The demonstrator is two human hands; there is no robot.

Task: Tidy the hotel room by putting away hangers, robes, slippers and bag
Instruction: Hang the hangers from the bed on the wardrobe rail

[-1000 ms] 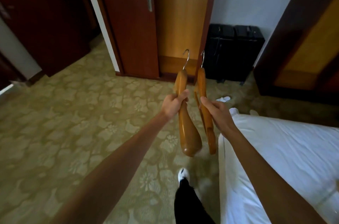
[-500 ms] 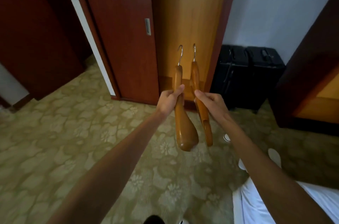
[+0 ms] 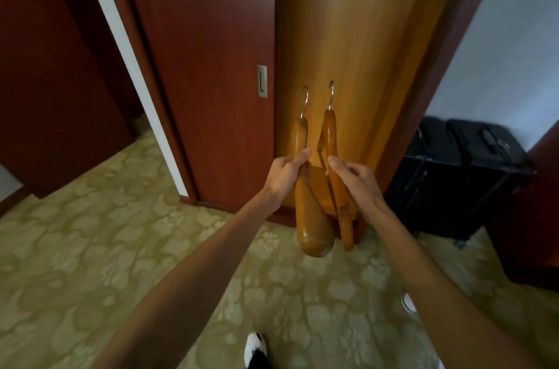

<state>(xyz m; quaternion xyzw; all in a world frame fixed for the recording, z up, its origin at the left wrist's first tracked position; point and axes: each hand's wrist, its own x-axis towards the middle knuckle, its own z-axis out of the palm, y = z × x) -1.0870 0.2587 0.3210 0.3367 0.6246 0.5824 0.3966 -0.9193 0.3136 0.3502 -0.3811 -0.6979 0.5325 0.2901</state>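
Here, left hand [image 3: 284, 172] gripping wooden hanger [image 3: 311, 217], right hand [image 3: 357, 179] gripping second hanger [image 3: 335, 163]

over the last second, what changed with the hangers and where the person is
The person has walked closer to the open wardrobe; the white bed has dropped out of view. Left hand still holds the broad hanger, right hand the slim hanger, hooks up.

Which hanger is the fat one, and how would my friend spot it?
Look at the open wardrobe straight ahead, between the dark red sliding door and the black suitcases. In front of it, two hands each hold a wooden hanger. The fat one is in the left hand: it has a wide rounded end, while the right hand's hanger is thin.
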